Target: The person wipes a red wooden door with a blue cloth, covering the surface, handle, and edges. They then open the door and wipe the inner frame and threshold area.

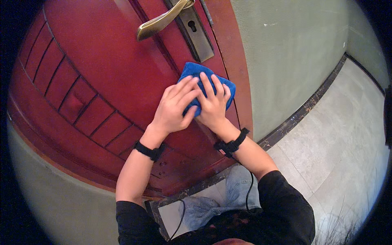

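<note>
A folded blue cloth (186, 70) lies pressed against the red door (122, 67), just below the brass lock plate (202, 49). My right hand (212, 102) is spread over the cloth and holds it to the door near its edge. From the left, my left hand (176, 105) rests on the same cloth, its fingertips meeting the right hand and its thumb over the cloth's lower part. Both palms face the door, so the cloth beneath them is partly hidden. Above the hands, the brass lever handle (162, 23) points left.
A keyhole (192, 26) sits in the plate. To the right stand the reddish door frame (239, 61) and a grey-green wall (284, 61) with a dark marbled skirting (294, 122). Pale tiles (330, 122) cover the floor. Black bands (150, 150) with cables circle both wrists.
</note>
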### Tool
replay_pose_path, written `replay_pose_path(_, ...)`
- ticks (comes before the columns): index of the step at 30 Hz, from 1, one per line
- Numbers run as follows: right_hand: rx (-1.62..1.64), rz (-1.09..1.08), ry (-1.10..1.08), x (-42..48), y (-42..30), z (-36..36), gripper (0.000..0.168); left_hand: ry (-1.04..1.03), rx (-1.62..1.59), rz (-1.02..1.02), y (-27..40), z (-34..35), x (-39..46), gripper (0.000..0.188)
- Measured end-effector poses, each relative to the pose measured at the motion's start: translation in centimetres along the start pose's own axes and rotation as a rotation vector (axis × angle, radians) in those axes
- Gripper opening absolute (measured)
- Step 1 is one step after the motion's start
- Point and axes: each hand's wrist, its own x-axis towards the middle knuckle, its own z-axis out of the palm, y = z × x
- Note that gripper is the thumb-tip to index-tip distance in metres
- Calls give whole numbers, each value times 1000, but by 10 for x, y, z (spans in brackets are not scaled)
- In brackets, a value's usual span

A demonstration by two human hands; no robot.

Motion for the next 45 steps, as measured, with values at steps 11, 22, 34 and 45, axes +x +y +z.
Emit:
replay_pose_path(11,1,203,129,-19,24,7,52,33,370,8,-15,26,-28,56)
replay_pose_path(22,-39,307,74,42,52,7,101,-8,516,-52,-19,37,-22,55)
replay_pose_path(34,-38,502,-87,-122,79,10,104,-45,565,-36,-27,40,-28,62)
replay_pose_path(45,33,196,70,21,30,13,67,142,378,58,-35,43,-37,72)
